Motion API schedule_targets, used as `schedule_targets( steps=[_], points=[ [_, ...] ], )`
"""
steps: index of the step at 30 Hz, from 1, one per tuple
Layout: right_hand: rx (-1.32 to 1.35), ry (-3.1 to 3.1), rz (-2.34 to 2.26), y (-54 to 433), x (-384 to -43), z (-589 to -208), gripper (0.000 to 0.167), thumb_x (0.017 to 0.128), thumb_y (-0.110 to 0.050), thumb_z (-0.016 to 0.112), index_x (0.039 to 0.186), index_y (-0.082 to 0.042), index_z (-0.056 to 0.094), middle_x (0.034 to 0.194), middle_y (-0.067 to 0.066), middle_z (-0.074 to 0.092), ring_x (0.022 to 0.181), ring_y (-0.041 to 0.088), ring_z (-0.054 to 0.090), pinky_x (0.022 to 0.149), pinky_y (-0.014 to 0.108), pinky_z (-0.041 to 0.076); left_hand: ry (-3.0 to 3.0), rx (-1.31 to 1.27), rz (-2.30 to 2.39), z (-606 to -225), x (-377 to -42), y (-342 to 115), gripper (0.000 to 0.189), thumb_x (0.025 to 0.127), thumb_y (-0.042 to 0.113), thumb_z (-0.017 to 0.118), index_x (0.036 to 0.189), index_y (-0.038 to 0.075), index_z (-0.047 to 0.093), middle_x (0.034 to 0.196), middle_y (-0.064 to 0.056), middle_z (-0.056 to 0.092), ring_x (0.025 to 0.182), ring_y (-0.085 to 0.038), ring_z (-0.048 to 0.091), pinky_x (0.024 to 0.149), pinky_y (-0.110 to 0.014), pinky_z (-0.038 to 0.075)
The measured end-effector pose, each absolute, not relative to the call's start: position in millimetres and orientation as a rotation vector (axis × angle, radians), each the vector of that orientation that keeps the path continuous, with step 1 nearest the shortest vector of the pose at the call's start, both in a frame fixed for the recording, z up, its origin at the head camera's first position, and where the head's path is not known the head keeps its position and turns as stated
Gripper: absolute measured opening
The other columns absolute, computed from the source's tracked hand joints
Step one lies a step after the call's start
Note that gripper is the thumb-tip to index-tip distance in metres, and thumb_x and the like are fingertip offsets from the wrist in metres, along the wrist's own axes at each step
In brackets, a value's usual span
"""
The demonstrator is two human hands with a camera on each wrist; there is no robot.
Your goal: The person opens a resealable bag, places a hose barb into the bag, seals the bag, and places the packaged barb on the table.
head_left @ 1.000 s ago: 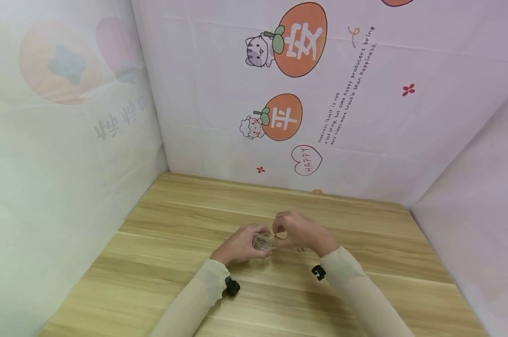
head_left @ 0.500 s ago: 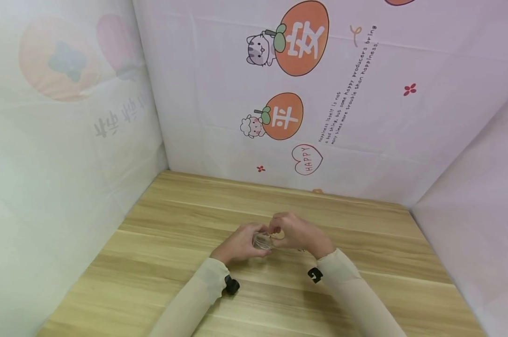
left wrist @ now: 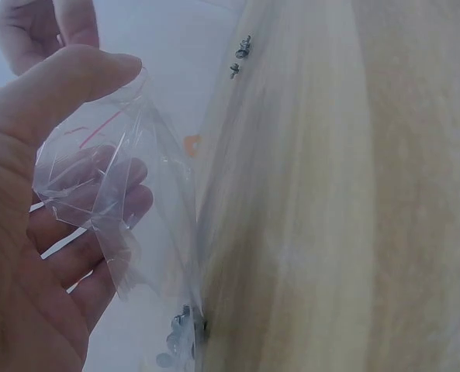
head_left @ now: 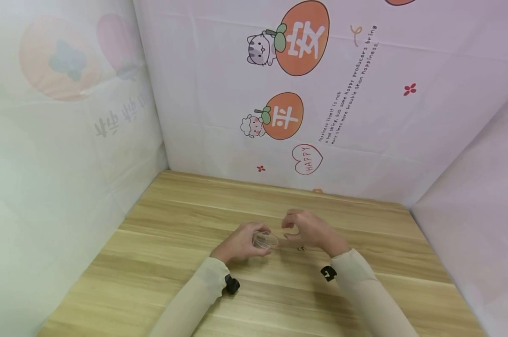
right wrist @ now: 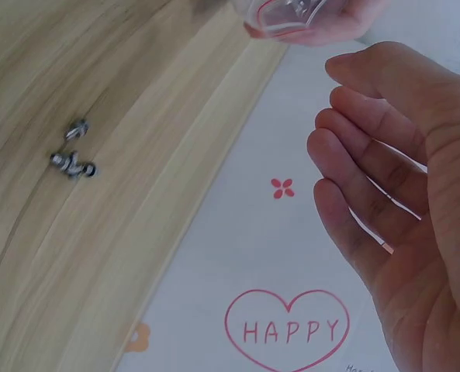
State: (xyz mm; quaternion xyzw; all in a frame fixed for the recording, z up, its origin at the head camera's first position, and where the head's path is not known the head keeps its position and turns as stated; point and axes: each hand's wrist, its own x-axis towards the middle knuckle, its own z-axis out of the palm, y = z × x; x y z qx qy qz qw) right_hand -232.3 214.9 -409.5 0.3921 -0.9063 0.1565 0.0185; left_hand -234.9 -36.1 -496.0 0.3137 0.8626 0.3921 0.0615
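Note:
A clear plastic zip bag (left wrist: 164, 209) with a red line at its mouth is held by my left hand (head_left: 242, 241), thumb on one side and fingers on the other, its mouth spread toward the right. Small metal screws (left wrist: 179, 337) show through the bag's bottom in the left wrist view. My right hand (head_left: 314, 231) is just right of the bag mouth. In the right wrist view its loosely bent fingers (right wrist: 354, 167) hold nothing, the thumb apart from them. A few more screws (right wrist: 73, 155) lie on the table, under and beside the right hand.
The wooden table (head_left: 173, 281) is bounded by a white printed sheet (head_left: 220, 93) at the back and plain-looking sheets on both sides. A black wrist mount (head_left: 231, 285) sits at the left cuff, another black mount (head_left: 328, 273) at the right.
The right fingers were pinching a small screw at the bag mouth; they have let it go and moved back to the right. The left hand stays in place with the bag.

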Motion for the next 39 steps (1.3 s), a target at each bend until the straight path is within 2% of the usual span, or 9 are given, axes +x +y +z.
schedule_targets(
  steps=[11, 20, 28, 34, 39],
  points=[
    [1.128, -2.949, 0.447, 237.4, -240.7, -419.6, 0.019, 0.088, -0.006, 0.082, 0.106, -0.001, 0.077, 0.103, 0.011, 0.075, 0.092, 0.019, 0.068, 0.081, 0.033, 0.061, 2.614, 0.962, 1.178, -496.7, -236.1, -36.7, 0.051, 0.088, 0.034, 0.087, 0.133, 0.019, 0.067, 0.131, 0.002, 0.071, 0.120, -0.014, 0.065, 0.100, -0.028, 0.055],
    [1.050, -3.008, 0.471, 252.3, -246.5, -435.5, 0.017, 0.089, -0.005, 0.082, 0.105, -0.001, 0.077, 0.102, 0.008, 0.075, 0.092, 0.016, 0.068, 0.080, 0.030, 0.061, 2.612, 0.964, 1.186, -496.0, -235.8, -36.2, 0.049, 0.088, 0.033, 0.087, 0.131, 0.021, 0.067, 0.132, 0.002, 0.071, 0.120, -0.015, 0.065, 0.101, -0.030, 0.055],
    [0.955, -3.060, 0.504, 257.1, -252.4, -448.4, 0.016, 0.088, -0.004, 0.081, 0.103, 0.000, 0.078, 0.101, 0.009, 0.077, 0.092, 0.019, 0.071, 0.081, 0.034, 0.062, 2.610, 0.976, 1.189, -495.8, -236.1, -36.9, 0.049, 0.088, 0.035, 0.086, 0.131, 0.022, 0.067, 0.132, 0.003, 0.071, 0.119, -0.013, 0.065, 0.098, -0.028, 0.055],
    [0.891, -3.115, 0.517, 260.7, -253.7, -458.3, 0.018, 0.089, -0.010, 0.082, 0.105, -0.002, 0.079, 0.109, 0.011, 0.078, 0.099, 0.021, 0.073, 0.086, 0.038, 0.063, 2.621, 0.974, 1.185, -495.7, -235.7, -37.6, 0.050, 0.088, 0.037, 0.086, 0.132, 0.022, 0.067, 0.131, 0.004, 0.071, 0.118, -0.013, 0.065, 0.097, -0.028, 0.056],
    [0.858, -3.146, 0.532, 263.7, -252.1, -466.8, 0.014, 0.092, -0.014, 0.082, 0.105, -0.010, 0.079, 0.111, 0.005, 0.078, 0.100, 0.017, 0.073, 0.087, 0.036, 0.063, 2.615, 0.977, 1.194, -495.9, -235.5, -37.7, 0.049, 0.088, 0.036, 0.086, 0.131, 0.022, 0.067, 0.131, 0.003, 0.071, 0.117, -0.013, 0.065, 0.097, -0.028, 0.056]
  ],
)
